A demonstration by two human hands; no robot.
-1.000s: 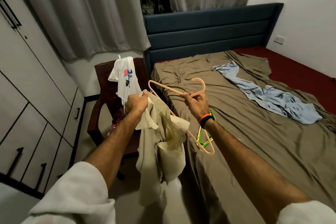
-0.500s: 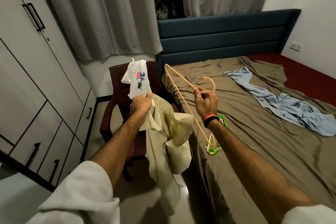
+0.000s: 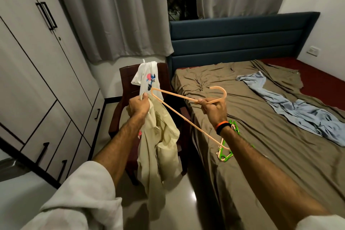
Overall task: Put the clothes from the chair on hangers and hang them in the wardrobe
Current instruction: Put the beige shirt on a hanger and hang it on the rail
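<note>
We see the left hand [image 3: 138, 106] gripping the cream shirt [image 3: 160, 147] by its top, in front of the chair [image 3: 125, 73], where a white T-shirt [image 3: 147, 78] hangs. The right hand [image 3: 214, 111] pinches the peach hanger [image 3: 179, 115] near its hook. Green hangers [image 3: 225, 155] lie near the bed's [image 3: 261, 136] left edge.

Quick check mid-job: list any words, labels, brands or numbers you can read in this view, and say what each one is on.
"RE": the only letters showing, on the print of the white T-shirt draped over the chair; the rest of the word is hidden in a fold.
Wall socket: too small to show any marking.
Cream shirt, peach hanger, green hanger, wardrobe: no text seen.
</note>
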